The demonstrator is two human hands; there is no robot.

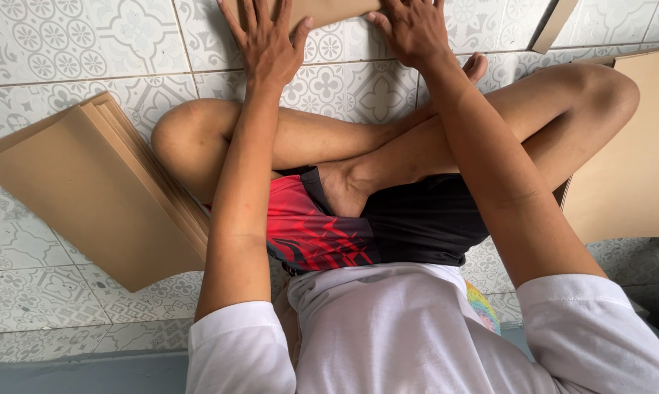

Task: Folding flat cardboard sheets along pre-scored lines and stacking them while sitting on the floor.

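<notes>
Cardboard sheet lies flat on the tiled floor at the top edge of view, just past our crossed legs; most of it runs out of frame.

Left to right:
- Stack of flat cardboard on the floor by our left knee, edges fanned slightly, well apart from both hands.
- Left hand, fingers spread, tips on the near edge of the sheet, palm over the tile. It lies open and pressing, not closed round anything.
- Right hand, fingers splayed a little less, tips on the same edge, just beside the left. Also flat, nothing clasped.
- Thin cardboard strip angled on the floor beyond the right hand, apart from it.
- Large cardboard panel behind our right knee, resting on the floor.

Grip notes: neither hand pinches. Contact is by fingertips and upper palm only, thumbs out to the side. We cannot tell whether the fingers curl over a fold, as the far part of the sheet is cut off.

Doing this well, in our judgement: keep both hands level so pressure is even along the edge, press with flat fingers, not nails, to avoid denting the board, and keep the sheet square to the tile lines so it does not skew.
</notes>
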